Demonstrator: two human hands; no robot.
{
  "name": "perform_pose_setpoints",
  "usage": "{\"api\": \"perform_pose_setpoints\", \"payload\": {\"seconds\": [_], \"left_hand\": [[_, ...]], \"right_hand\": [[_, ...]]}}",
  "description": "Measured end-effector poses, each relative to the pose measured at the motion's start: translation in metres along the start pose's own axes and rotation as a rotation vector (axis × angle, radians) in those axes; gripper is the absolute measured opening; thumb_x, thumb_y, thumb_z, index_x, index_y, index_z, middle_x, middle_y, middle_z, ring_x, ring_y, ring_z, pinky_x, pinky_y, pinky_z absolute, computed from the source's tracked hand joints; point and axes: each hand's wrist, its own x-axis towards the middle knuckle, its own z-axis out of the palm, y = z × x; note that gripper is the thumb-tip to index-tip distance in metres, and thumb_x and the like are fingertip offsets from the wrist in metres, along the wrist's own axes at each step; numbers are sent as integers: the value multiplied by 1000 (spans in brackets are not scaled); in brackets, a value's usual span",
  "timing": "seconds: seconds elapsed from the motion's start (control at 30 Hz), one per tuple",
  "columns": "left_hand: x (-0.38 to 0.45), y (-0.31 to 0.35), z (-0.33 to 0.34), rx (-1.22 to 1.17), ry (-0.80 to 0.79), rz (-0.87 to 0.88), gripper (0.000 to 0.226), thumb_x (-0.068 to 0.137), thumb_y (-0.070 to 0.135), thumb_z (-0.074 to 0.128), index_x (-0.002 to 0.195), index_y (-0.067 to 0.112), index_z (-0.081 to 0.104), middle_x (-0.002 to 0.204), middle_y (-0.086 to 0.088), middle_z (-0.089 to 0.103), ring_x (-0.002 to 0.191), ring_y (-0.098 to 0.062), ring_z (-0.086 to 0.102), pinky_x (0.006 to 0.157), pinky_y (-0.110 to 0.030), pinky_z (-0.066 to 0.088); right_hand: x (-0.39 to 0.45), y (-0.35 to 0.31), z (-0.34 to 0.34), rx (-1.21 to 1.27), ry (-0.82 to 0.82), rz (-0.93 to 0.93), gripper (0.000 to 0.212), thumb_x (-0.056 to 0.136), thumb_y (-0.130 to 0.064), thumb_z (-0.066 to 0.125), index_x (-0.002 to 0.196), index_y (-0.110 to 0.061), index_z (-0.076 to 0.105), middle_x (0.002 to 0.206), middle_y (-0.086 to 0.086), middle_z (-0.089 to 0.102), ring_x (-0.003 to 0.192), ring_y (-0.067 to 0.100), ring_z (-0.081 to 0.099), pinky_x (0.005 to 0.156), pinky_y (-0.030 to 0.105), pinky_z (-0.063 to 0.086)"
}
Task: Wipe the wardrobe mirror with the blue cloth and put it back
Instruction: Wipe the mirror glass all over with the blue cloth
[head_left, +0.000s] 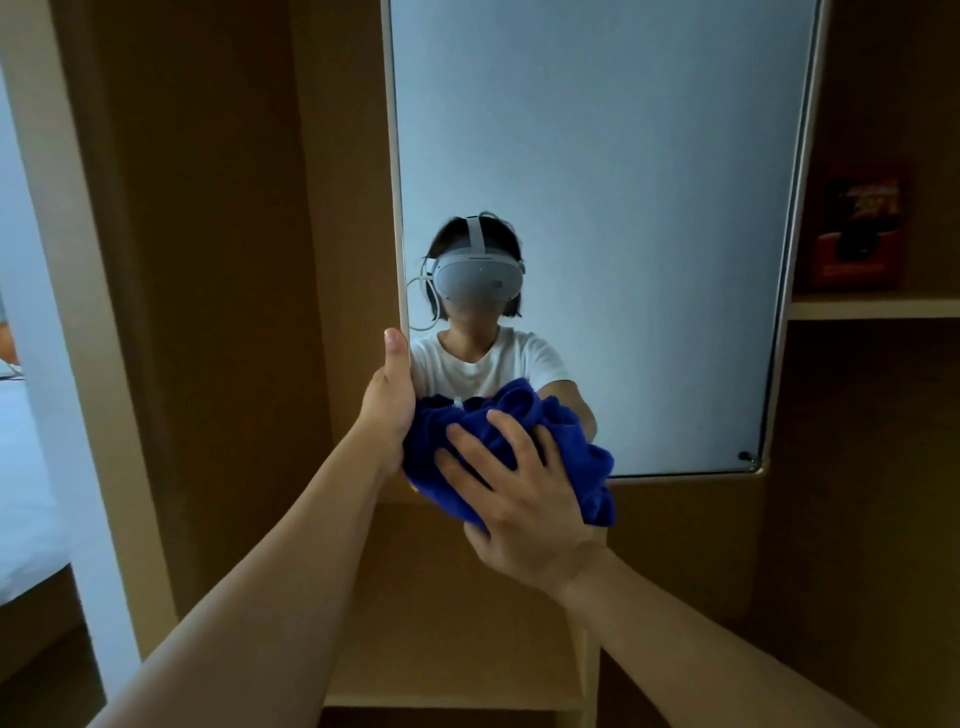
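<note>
Right hand (519, 499) spread flat over the bunched blue cloth (571, 457), fingers splayed and only slightly bent, pressing it against the lower left corner of the wardrobe mirror (623, 182). Left hand (387, 400) just beside the cloth, thumb up along the mirror's left frame edge, apparently steadying the panel; whether its fingers wrap the edge, cannot tell.

Cloth looks soft, thick, light; wadded, it bulges past the palm below and to the right. Likely to slip or unfold unless pressed through the middle of the wad. Glass is rigid and smooth, probably fragile: moderate pressure.

Above the grip, most of the mirror remains. To the right, a shelf (872, 306) with a red box (852, 228).
</note>
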Motion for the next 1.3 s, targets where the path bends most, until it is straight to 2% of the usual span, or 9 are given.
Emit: {"api": "perform_pose_setpoints", "payload": {"seconds": [0.03, 0.1, 0.2, 0.37, 0.5, 0.7, 0.93, 1.2, 1.3], "left_hand": [[1, 0, -1, 23, -7, 4, 78, 83, 75, 24, 71, 9, 64, 61, -8, 55, 66, -18, 44, 73, -33, 44], [1, 1, 1, 53, 24, -4, 68, 84, 74, 24, 54, 17, 46, 56, 0, 45, 61, -20, 46, 72, -35, 42], [0, 3, 12, 28, 151, 1, 63, 86, 72, 22, 66, 19, 49, 70, -4, 56, 70, -21, 56, 75, -37, 46], [2, -1, 25, -12, 337, 83, 59, 86, 71, 23, 60, 22, 45, 57, 1, 51, 52, -15, 49, 51, -29, 39], [8, -6, 29, 9, 402, 108, 60, 86, 71, 24, 63, 20, 45, 62, -2, 53, 59, -19, 52, 54, -29, 39], [5, -8, 24, -6, 357, 160, 54, 87, 70, 26, 61, 24, 39, 62, 0, 48, 57, -16, 48, 60, -32, 42], [1, -5, 28, -48, 302, 139, 44, 89, 67, 27, 68, 30, 38, 72, 8, 41, 61, -8, 39, 62, -30, 39], [-8, -4, 23, -10, 364, 198, 56, 90, 66, 26, 61, 20, 40, 64, -1, 46, 60, -17, 46, 64, -35, 41], [-10, -2, 25, -23, 359, 207, 54, 90, 65, 27, 60, 22, 39, 61, 1, 45, 55, -14, 43, 56, -30, 37]], "right_hand": [[-3, -2, 1, 0, -12, -23, 62, 70, -37, 63, 130, -27, 52, 140, -3, 48, 129, 30, 36, 98, 53, 39], [-8, -6, 3, -6, -42, -50, 62, 69, -38, 64, 129, -27, 52, 139, -4, 48, 129, 30, 36, 100, 53, 38], [-10, -6, 5, -7, -56, -47, 60, 71, -38, 62, 129, -28, 51, 140, -4, 46, 131, 30, 35, 102, 53, 36], [-26, 25, 1, -54, -42, -112, 65, 71, -41, 60, 133, -28, 46, 142, -4, 45, 132, 30, 35, 99, 52, 37], [-40, 66, -8, -97, -6, -73, 69, 68, -42, 62, 133, -26, 46, 142, -2, 46, 130, 31, 37, 96, 53, 41], [33, 112, -48, -93, 133, 10, 65, 67, -36, 66, 128, -16, 58, 134, 8, 55, 123, 38, 42, 86, 52, 45], [134, 150, -95, -90, 307, 411, 63, 75, -31, 57, 136, -18, 48, 145, 3, 42, 129, 36, 38, 89, 48, 45], [24, 92, -42, -72, 187, 110, 68, 70, -40, 61, 134, -18, 54, 142, 7, 49, 128, 38, 41, 91, 55, 46], [37, 117, -54, -86, 204, 179, 70, 69, -40, 63, 134, -16, 54, 139, 8, 51, 126, 38, 44, 89, 53, 47]]}}
